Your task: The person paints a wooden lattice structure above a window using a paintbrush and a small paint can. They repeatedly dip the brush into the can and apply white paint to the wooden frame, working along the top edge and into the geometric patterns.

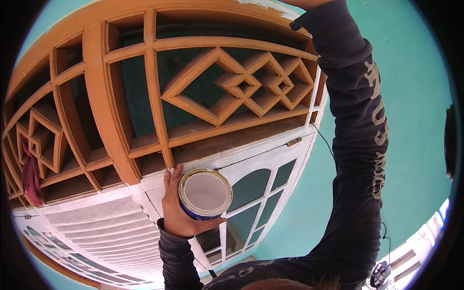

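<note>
My left hand [178, 207] grips an open paint can [187, 210] from its left side, fingers and thumb spread around the wall. The can is blue outside, with a stained metal rim, and its inside looks whitish. My right arm [355, 121], in a dark printed sleeve, reaches up along the right. Only a sliver of my right hand [307, 4] shows at the top edge; its fingers and anything in them are out of the picture. Near that hand, a rough white paint patch [261, 5] lies on the top rail of the orange-brown wooden lattice [92, 87].
Below the lattice are a white louvred panel [96, 227] and a white-framed glazed window [265, 205] with a hinge. A dark red cloth [32, 179] hangs on the lattice at left. A turquoise wall [411, 111] stands at right, with a cable and a dark fan-like object [380, 274] lower down.
</note>
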Action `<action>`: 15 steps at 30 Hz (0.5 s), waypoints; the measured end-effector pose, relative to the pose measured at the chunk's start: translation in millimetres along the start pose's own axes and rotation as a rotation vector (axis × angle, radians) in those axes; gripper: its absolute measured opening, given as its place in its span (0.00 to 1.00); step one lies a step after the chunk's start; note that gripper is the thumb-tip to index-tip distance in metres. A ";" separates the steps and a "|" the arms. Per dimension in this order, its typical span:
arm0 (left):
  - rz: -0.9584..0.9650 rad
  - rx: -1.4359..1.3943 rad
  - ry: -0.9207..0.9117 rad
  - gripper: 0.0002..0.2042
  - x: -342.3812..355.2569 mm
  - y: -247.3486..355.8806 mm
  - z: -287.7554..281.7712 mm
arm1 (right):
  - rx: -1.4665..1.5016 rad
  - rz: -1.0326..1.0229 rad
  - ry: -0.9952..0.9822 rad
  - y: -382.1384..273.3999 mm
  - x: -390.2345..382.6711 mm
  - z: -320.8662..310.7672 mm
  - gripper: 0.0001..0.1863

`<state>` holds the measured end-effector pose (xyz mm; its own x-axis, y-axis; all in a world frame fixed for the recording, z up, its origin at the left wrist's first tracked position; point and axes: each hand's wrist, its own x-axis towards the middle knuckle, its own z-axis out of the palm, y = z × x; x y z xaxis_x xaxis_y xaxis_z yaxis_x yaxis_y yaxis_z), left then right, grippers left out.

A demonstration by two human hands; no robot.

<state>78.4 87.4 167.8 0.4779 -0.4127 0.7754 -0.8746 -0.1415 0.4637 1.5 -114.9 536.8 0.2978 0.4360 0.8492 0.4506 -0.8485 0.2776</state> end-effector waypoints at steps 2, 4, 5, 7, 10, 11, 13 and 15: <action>0.015 0.018 0.000 0.52 -0.3 -0.2 -1.8 | 0.036 -0.030 -0.006 2.0 2.4 1.8 0.10; 0.016 0.056 0.002 0.55 -3.0 -0.7 -8.7 | 0.082 -0.068 -0.001 2.9 6.7 9.7 0.10; 0.004 0.064 0.004 0.55 -4.2 -1.5 -11.2 | 0.097 -0.083 0.002 4.5 7.9 13.8 0.10; 0.004 0.042 -0.001 0.56 -4.1 -1.2 -11.2 | 0.062 -0.104 -0.009 0.1 10.2 11.0 0.10; 0.025 0.057 -0.008 0.55 -3.4 -3.2 -9.5 | 0.007 -0.099 -0.018 -3.7 9.9 9.5 0.10; 0.027 0.071 -0.006 0.55 -3.9 -3.5 -10.6 | 0.002 -0.084 -0.016 -7.9 10.7 11.2 0.10; 0.020 0.114 0.010 0.54 -7.2 -4.2 -17.1 | 0.035 -0.097 -0.003 -10.8 15.7 20.8 0.10; 0.034 0.038 -0.007 0.52 -0.9 1.2 -6.5 | 0.008 -0.106 -0.010 -7.4 10.4 7.3 0.10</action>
<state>77.4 93.5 170.5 0.4476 -0.4243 0.7872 -0.8928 -0.1615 0.4205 7.4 -101.8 540.3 0.2567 0.5262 0.8107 0.4867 -0.7951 0.3619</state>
